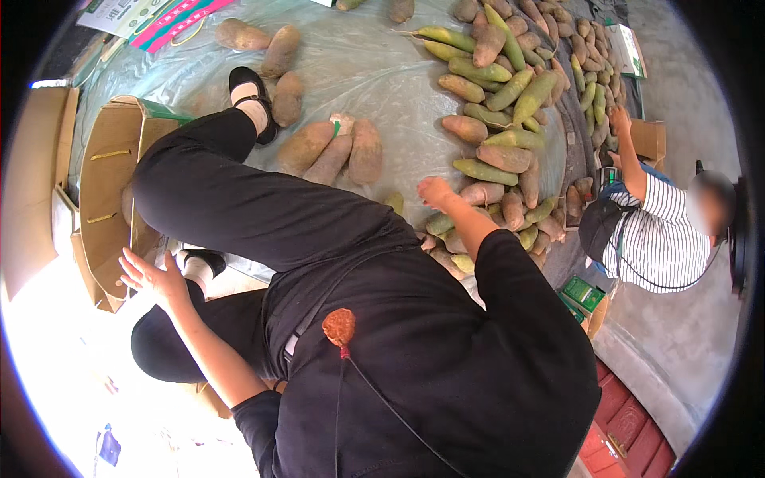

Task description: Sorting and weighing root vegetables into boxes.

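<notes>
Beside cardboard box (111,183) left hand (155,279), right hand (437,191) on radishes (486,171)

The cardboard box (111,199) interior is perhaps washed out by glare, contents unreadable.

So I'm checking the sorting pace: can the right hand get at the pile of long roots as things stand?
Probably yes: the right hand already rests at the near edge of the pile of long roots, nothing between them.
</notes>
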{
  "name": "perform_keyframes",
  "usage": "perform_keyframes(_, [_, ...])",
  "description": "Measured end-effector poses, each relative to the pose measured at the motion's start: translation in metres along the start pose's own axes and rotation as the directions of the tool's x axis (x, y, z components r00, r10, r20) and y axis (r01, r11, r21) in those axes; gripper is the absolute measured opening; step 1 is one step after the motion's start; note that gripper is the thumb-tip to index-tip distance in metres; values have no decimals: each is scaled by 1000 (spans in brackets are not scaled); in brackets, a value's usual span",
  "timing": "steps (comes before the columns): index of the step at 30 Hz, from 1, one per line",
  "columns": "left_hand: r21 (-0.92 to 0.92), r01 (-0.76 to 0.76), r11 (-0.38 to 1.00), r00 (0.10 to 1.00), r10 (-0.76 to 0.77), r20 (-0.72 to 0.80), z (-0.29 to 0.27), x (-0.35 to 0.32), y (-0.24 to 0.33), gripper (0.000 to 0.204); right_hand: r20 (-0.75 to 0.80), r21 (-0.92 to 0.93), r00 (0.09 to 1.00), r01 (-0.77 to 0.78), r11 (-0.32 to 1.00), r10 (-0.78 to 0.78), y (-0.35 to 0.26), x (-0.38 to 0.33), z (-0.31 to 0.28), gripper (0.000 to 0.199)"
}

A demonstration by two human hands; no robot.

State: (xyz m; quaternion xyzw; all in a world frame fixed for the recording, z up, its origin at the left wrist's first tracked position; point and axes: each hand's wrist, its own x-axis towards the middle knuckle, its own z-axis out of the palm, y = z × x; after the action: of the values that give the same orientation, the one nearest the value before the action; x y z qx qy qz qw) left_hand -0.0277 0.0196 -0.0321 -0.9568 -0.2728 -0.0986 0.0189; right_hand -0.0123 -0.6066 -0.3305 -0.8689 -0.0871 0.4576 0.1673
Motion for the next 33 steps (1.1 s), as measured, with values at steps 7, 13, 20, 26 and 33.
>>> perform_keyframes(7, [92,6,996,1000,-5,-4,-6,0,-6,85,2,374,990,-129,918,138,-26,-38,-26,19])
perform_keyframes(13, [132,-87,987,994,95,-54,2,1,-31,86,-72,198,819,-548,813,570,-1,-94,-97,21])
perform_keyframes(20, [161,-36,986,999,42,-33,9,0,-26,85,-194,96,674,-710,698,712,32,-168,-89,44])
perform_keyframes(26, [141,-85,986,994,93,-48,4,1,-28,85,-16,-64,665,-746,663,746,-27,-175,-89,73])
perform_keyframes(33, [103,-128,987,986,137,-94,-16,-2,-26,87,-48,-88,585,-810,580,810,-60,-159,-66,78])
